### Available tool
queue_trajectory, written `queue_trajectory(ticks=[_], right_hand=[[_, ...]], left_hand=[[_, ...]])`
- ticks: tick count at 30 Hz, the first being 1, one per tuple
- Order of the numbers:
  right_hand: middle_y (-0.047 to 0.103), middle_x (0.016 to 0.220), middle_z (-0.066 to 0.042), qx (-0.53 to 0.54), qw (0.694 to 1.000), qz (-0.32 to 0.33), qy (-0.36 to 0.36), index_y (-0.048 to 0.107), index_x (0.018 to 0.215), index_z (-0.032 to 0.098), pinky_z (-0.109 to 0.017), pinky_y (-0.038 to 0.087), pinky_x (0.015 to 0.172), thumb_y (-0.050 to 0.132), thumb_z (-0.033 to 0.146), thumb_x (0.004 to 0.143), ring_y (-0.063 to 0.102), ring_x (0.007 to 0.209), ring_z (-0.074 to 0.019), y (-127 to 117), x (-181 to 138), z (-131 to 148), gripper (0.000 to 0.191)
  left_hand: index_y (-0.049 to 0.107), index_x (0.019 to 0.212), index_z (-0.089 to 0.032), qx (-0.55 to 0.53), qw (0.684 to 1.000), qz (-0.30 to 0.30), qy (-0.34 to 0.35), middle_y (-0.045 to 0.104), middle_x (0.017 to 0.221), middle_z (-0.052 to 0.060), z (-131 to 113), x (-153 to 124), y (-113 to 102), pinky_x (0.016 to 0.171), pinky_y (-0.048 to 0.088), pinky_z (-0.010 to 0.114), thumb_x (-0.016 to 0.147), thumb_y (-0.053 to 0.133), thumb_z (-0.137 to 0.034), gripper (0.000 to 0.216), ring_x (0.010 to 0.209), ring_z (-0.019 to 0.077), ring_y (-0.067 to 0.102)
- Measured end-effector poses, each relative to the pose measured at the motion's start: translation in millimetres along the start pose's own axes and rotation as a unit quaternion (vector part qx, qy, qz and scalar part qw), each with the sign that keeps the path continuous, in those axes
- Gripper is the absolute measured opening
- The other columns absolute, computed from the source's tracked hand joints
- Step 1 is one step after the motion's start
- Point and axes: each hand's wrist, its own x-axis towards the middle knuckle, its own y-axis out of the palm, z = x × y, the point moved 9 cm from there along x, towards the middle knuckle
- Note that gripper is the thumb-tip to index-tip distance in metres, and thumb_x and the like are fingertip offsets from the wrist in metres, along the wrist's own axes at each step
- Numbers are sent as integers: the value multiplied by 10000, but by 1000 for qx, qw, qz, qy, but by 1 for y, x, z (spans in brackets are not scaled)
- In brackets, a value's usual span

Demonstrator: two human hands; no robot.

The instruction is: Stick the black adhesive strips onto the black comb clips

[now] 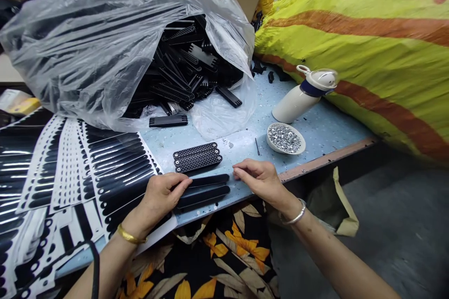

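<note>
My left hand (164, 192) is closed with thumb and forefinger at the left end of a flat black strip (210, 180) with a rounded end. A second black strip (206, 197) lies parallel, nearer the table edge. Just right of the strips, my right hand (261, 180) hovers with its fingers curled and thumb close to the forefinger; whatever it pinches, if anything, is too small to see. Behind the strips sit several black lattice-patterned bars (198, 157) side by side, with small metal rings at their ends. A bowl of small metal parts (286, 153) stands beyond my right hand.
A translucent plastic bag (94, 46) spills black slotted bars (178, 74) at the back. Sheets of black strips (121, 168) cover the left side. A white bottle (296, 104) stands near a big yellow sack (351, 46). One thin dark pin-like piece (257, 146) lies beside the bowl.
</note>
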Motion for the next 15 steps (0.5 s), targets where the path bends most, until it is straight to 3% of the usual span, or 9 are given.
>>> queue_trajectory(ticks=[5,9,12,15], right_hand=[[659,648,-49,-214,972,-96,-17,699,723,180,-286,445,579,581,289,877,594,581,-167,-42,0,-21,222],[647,701,-85,-353,933,-46,57,678,699,148,-294,406,599,594,325,872,595,646,-198,-45,7,-57,261],[658,777,-107,-397,916,-2,64,693,729,134,-286,377,609,551,225,883,591,693,-198,-32,11,-62,228],[650,750,-99,-396,917,13,43,688,673,137,-283,357,611,536,138,851,572,677,-183,-25,11,-55,234]], left_hand=[[722,910,-158,85,991,-69,80,773,773,54,-21,-9,-20,589,535,235,920,588,-298,194,643,168,723],[691,951,-158,124,977,-95,144,692,645,18,-61,-10,-35,534,472,237,891,633,-231,111,538,136,628],[675,945,-154,98,977,-80,173,682,699,38,-88,2,-23,592,490,255,889,611,-172,87,616,149,627],[670,877,-167,100,981,-24,167,686,763,67,-94,20,10,655,519,298,879,572,-146,100,711,188,641]])
